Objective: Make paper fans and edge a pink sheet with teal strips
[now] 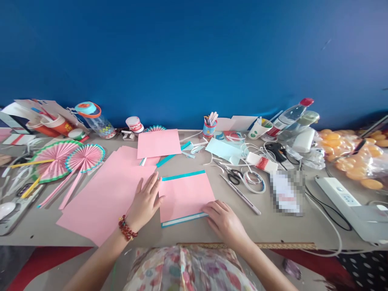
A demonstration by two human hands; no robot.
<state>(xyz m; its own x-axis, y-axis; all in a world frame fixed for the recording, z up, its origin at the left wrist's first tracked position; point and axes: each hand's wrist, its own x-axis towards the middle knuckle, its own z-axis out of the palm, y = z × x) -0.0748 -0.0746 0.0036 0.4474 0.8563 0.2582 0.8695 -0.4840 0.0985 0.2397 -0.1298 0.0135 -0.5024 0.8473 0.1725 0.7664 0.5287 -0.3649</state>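
Note:
A pink paper sheet (186,195) lies in front of me, with a blue strip (183,175) along its far edge and a blue-and-white strip (184,220) along its near edge. My left hand (147,200) is at the sheet's left side, fingers stretched out and apart, partly over larger pink sheets (101,194). My right hand (226,221) rests on the near right corner, its fingers extended over the strip's end and its thumb hidden. Beyond the sheet lie another pink sheet (159,144) and a loose blue strip (173,154).
Pleated paper fans (85,157) lie left. Right are a craft knife (240,194), scissors (234,176), a tape roll (254,182), a light blue paper (223,151) and a power strip (341,194). Bottles and cups line the wall. Another person's hand (4,160) shows far left.

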